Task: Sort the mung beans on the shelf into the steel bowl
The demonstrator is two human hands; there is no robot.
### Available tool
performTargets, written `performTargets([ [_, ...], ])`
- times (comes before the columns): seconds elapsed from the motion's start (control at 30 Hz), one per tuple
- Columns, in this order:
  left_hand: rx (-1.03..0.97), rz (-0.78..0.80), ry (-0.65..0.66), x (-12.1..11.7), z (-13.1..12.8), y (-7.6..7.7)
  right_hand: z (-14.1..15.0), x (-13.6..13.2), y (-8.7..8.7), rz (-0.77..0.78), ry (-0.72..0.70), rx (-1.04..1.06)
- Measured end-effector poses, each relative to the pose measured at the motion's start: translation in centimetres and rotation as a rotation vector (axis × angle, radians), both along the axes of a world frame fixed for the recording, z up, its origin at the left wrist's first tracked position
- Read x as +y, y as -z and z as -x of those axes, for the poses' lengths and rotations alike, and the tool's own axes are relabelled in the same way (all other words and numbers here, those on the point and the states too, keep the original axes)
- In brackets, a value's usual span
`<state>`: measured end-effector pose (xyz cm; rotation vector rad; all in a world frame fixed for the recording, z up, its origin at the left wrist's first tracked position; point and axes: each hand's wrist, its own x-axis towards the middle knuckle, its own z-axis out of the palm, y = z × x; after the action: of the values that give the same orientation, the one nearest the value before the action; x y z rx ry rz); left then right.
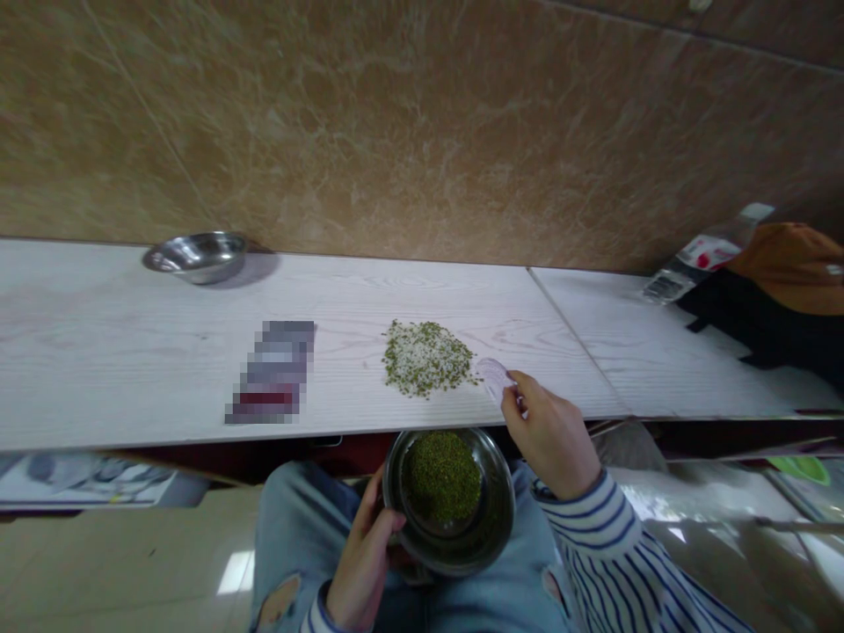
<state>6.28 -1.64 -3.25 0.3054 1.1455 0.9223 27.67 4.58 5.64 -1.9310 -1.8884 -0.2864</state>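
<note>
Fingers of the left hand clamp the bowl at eight o'clock. Those of the right hand pinch a pale card at the grain pile's three o'clock.

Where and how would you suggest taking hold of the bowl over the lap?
I'd hold the bowl by its left rim, coming from the left, as the left hand does, thumb at the rim. The counter lies near its far side and its mouth opens upward, so a side grip should clear the grains.
</note>
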Motion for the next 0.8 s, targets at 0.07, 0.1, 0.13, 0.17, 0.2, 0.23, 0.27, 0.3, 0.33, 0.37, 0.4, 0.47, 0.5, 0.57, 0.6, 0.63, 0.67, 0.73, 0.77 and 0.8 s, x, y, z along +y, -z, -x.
performTargets([
  [0.07, -0.003, 0.006, 0.005, 0.0, 0.1, 0.1, 0.8, 0.1, -0.1, 0.01, -0.002, 0.018],
  [0.1, 0.001, 0.006, 0.001, 0.1, 0.2, 0.1, 1.2, 0.2, -0.1, 0.015, -0.005, 0.028],
  [0.13, 0.003, -0.001, 0.0, 0.1, 0.2, 0.1, 1.6, 0.2, -0.1, 0.018, -0.01, 0.039],
  [0.17, 0.004, -0.009, 0.002, 0.1, 0.3, 0.1, 1.9, 0.3, -0.1, 0.02, -0.018, 0.048],
  [0.2, 0.004, -0.016, 0.004, 0.1, 0.3, 0.2, 2.2, 0.3, -0.1, 0.02, -0.028, 0.054],
  [0.23, 0.003, -0.021, 0.005, 0.1, 0.3, 0.2, 2.5, 0.2, -0.1, 0.016, -0.039, 0.057],
  [0.27, 0.005, -0.02, 0.001, 0.1, 0.2, 0.2, 2.6, 0.2, -0.1, 0.01, -0.05, 0.058],
  [0.3, 0.01, -0.016, -0.008, 0.0, 0.1, 0.2, 2.7, 0.1, -0.1, 0.004, -0.059, 0.056],
  [0.33, 0.014, -0.01, -0.022, 0.0, 0.0, 0.2, 2.5, 0.1, -0.1, -0.002, -0.063, 0.054],
  [0.37, 0.022, -0.003, -0.04, 0.0, 0.0, 0.2, 2.3, 0.1, -0.2, -0.012, -0.06, 0.049],
  [0.4, 0.029, 0.003, -0.053, -0.1, -0.1, 0.2, 1.8, 0.2, -0.2, -0.021, -0.049, 0.044],
  [0.47, 0.036, 0.014, -0.061, -0.1, -0.2, 0.2, 0.6, 0.8, -0.4, -0.041, -0.01, 0.025],
  [0.5, 0.037, 0.016, -0.061, 0.0, -0.2, 0.1, -0.1, 1.3, -0.4, -0.035, 0.015, 0.017],
  [0.57, 0.039, 0.019, -0.052, 0.0, -0.2, 0.0, -1.5, 2.5, -0.5, -0.023, 0.068, -0.005],
  [0.6, 0.035, 0.016, -0.044, 0.1, -0.1, 0.0, -2.1, 3.2, -0.4, 0.0, 0.088, -0.029],
  [0.63, 0.026, 0.011, -0.031, 0.1, 0.0, -0.1, -2.5, 3.9, -0.4, 0.025, 0.097, -0.047],
  [0.67, 0.018, 0.005, -0.02, 0.1, 0.0, -0.1, -2.7, 4.5, -0.3, 0.043, 0.105, -0.057],
  [0.73, 0.021, -0.006, -0.018, 0.1, 0.1, -0.1, -2.8, 5.3, -0.2, 0.083, 0.105, -0.08],
  [0.77, 0.031, -0.008, -0.027, 0.1, 0.1, -0.1, -2.7, 5.4, -0.2, 0.097, 0.099, -0.083],
  [0.8, 0.04, -0.007, -0.032, 0.1, 0.1, -0.1, -2.5, 5.5, -0.1, 0.108, 0.091, -0.081],
])
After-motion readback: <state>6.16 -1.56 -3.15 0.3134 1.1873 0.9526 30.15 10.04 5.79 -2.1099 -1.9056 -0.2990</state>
